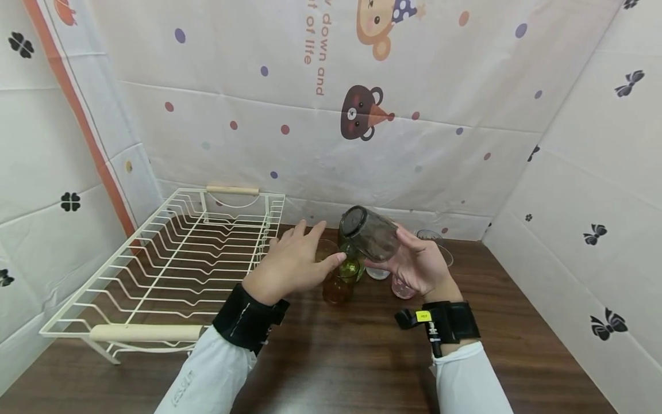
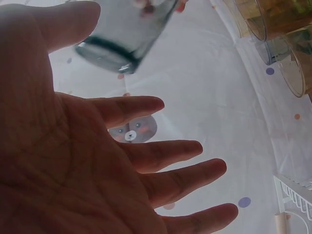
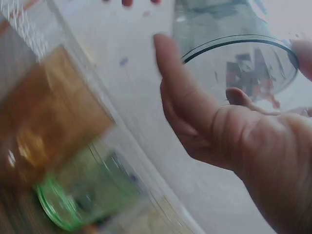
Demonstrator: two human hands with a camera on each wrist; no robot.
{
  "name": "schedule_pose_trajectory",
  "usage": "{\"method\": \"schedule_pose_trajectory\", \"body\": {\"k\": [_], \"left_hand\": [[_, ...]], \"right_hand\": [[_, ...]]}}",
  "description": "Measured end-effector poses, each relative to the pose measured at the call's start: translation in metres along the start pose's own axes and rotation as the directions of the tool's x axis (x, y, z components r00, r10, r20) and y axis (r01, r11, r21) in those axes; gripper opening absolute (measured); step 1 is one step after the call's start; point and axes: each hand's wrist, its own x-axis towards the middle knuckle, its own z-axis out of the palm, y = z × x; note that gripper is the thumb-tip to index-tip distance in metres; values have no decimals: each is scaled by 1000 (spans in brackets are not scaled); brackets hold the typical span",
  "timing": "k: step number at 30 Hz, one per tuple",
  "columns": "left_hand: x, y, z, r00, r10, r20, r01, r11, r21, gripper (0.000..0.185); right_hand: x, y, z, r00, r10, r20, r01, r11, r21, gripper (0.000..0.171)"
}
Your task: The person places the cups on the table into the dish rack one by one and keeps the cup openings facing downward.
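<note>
My right hand (image 1: pixel 425 269) grips a smoky grey glass (image 1: pixel 376 236) near its rim and holds it tilted above the table, base toward the upper left. In the right wrist view the thumb and fingers wrap the rim end of the glass (image 3: pixel 219 24). To the left of it, my left hand (image 1: pixel 289 264) is spread, palm facing the glass, with nothing in it. The left wrist view shows the thick glass base near that thumb. Below and behind the hands stand an amber glass (image 1: pixel 338 292) and a green glass (image 1: pixel 350 268), partly covered.
A white wire dish rack (image 1: pixel 178 241) with wooden handles stands at the left. A pink glass (image 1: pixel 402 288) and a clear glass (image 1: pixel 377 273) are under the right hand, more clear glassware behind it. Patterned cloth walls (image 1: pixel 465 172) enclose the dark wooden table (image 1: pixel 362 356).
</note>
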Motion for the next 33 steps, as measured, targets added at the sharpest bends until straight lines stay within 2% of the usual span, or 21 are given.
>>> {"method": "schedule_pose_trajectory", "body": {"k": [2,6,12,15,20,26,28,30,33], "left_hand": [[0,0,0,1000,0,-3,0,1000,-3,85],[0,0,-1,1000,2,-15,-2,1000,-4,85],[1,2,0,996,19,-84,-22,999,-44,88],[2,5,1,988,51,-147,-66,993,-99,89],[0,10,0,969,94,-228,-144,965,-217,95],[-2,14,-1,951,140,-276,-214,942,-260,80],[-2,14,-2,944,148,-294,-226,940,-254,75],[-3,15,-2,940,146,-308,-227,942,-245,73],[-5,16,-3,938,138,-318,-218,949,-229,73]], "right_hand": [[3,2,2,1000,-5,23,3,998,56,54],[4,5,6,1000,-3,12,2,997,80,56],[4,7,5,1000,-3,20,0,993,121,52],[6,7,8,1000,-6,17,4,994,106,49],[12,12,23,1000,7,-14,-6,999,36,44],[22,21,35,998,25,56,-27,999,27,42],[23,21,37,999,32,42,-32,999,-8,42],[23,20,40,999,37,-23,-38,996,-84,39],[23,16,46,987,41,-158,-83,959,-270,44]]}}
